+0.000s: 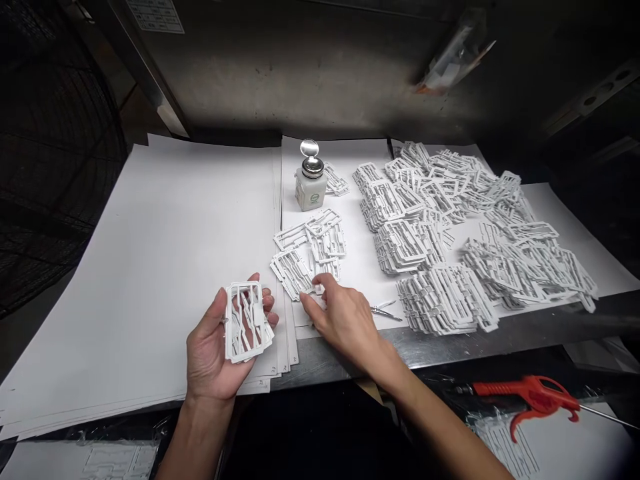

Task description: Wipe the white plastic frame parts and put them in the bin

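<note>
My left hand [213,350] is palm up and cradles a white plastic model-kit runner frame [247,321], its fingers curling round the frame's far edge. My right hand [345,321] reaches across to a small loose pile of similar white runners [305,257], with its fingertips at the pile's near corner. Whether those fingers grip a runner, I cannot tell. Just right of that hand lies a small pair of metal scissors or tweezers [386,310], partly hidden by it. A much larger heap of white runners [450,230] spreads across the white paper on the right.
A white pump dispenser bottle with a metal top [311,177] stands behind the small pile. Stacked white paper sheets [170,267] cover the steel bench, whose front edge [340,357] runs below my hands. A red air blow gun [530,393] lies below the bench at right.
</note>
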Demonstrator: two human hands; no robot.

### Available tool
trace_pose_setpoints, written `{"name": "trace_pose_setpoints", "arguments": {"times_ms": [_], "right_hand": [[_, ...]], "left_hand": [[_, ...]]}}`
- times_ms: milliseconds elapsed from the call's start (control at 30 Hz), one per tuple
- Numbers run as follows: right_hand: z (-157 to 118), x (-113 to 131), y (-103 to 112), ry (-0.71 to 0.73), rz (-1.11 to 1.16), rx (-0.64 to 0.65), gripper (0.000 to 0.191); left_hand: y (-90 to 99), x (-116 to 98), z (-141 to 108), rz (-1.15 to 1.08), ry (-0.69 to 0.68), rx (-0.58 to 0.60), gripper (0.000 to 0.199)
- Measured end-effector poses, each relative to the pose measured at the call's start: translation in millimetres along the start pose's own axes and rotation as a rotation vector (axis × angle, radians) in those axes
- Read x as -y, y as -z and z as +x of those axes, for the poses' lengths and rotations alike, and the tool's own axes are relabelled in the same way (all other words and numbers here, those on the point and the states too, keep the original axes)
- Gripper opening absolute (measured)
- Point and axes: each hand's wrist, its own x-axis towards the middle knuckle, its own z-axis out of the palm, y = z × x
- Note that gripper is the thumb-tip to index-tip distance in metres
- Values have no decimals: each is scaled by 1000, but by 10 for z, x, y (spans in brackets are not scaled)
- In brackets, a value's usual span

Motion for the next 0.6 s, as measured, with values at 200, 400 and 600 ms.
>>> {"name": "trace_pose_setpoints", "arguments": {"times_ms": [200,400,600], "right_hand": [[183,9,-84,-109,-167,56,29],[241,-56,-79,-222,103,61,18],[232,-169,-32,-200,402,147,25]], "left_hand": [[18,7,-10,60,-25,-16,39],[14,-1,-13,95,-26,-4,36],[13,11,-14,73,-15,2,33]]}}
